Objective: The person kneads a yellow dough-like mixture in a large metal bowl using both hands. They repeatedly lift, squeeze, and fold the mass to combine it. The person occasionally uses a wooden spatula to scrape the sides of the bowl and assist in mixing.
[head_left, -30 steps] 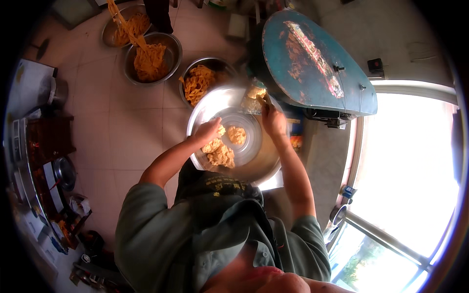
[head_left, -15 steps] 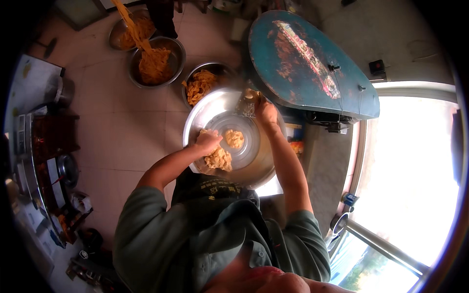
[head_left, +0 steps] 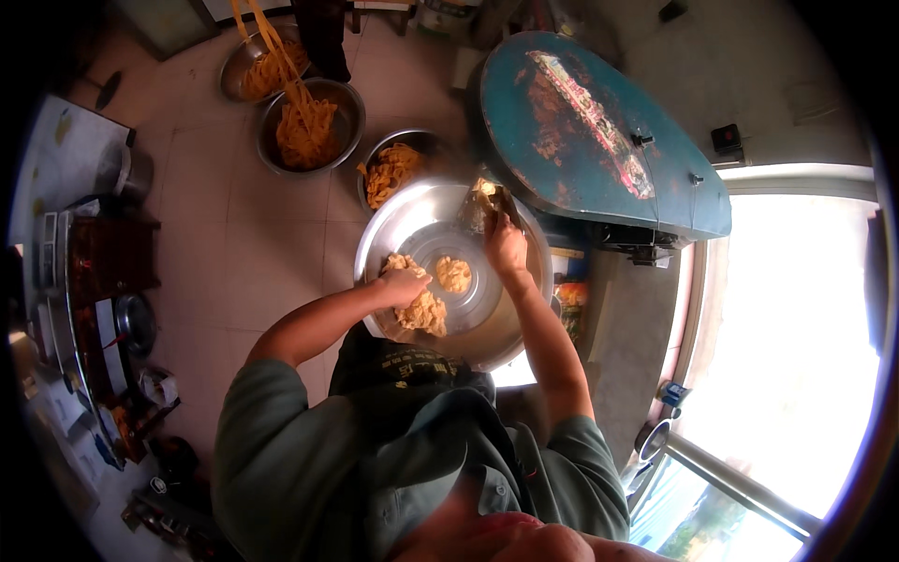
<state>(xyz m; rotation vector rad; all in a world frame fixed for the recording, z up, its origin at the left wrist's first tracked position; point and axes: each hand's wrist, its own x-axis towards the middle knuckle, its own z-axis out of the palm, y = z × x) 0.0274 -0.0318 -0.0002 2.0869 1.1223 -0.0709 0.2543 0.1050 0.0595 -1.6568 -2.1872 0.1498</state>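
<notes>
A wide metal basin (head_left: 375,245) stands in front of me. Inside it, my left hand (head_left: 405,288) grips a rough mass of yellow dough (head_left: 422,316) by the left wall, its fingertips partly hidden. A smaller lump of dough (head_left: 453,274) lies apart from it near the middle of the basin's floor. My right hand (head_left: 506,245) is closed round a flat, shiny dough scraper (head_left: 476,212) at the far right rim. A piece of pale dough (head_left: 485,188) sits at the scraper's far end, close to the machine's casing.
A large worn teal machine casing (head_left: 571,122) overhangs the basin's far right side. Beyond the rim stands a bowl of orange strips (head_left: 391,173). Farther left, long noodle-like strands hang into another metal bowl (head_left: 345,147), with a third bowl (head_left: 228,77) behind. A bright window fills the right.
My right hand and the scraper have shifted slightly nearer to me, with the scraper tilted differently. The left hand stays on the dough, its fingers lower. The whole view has shifted a little.
</notes>
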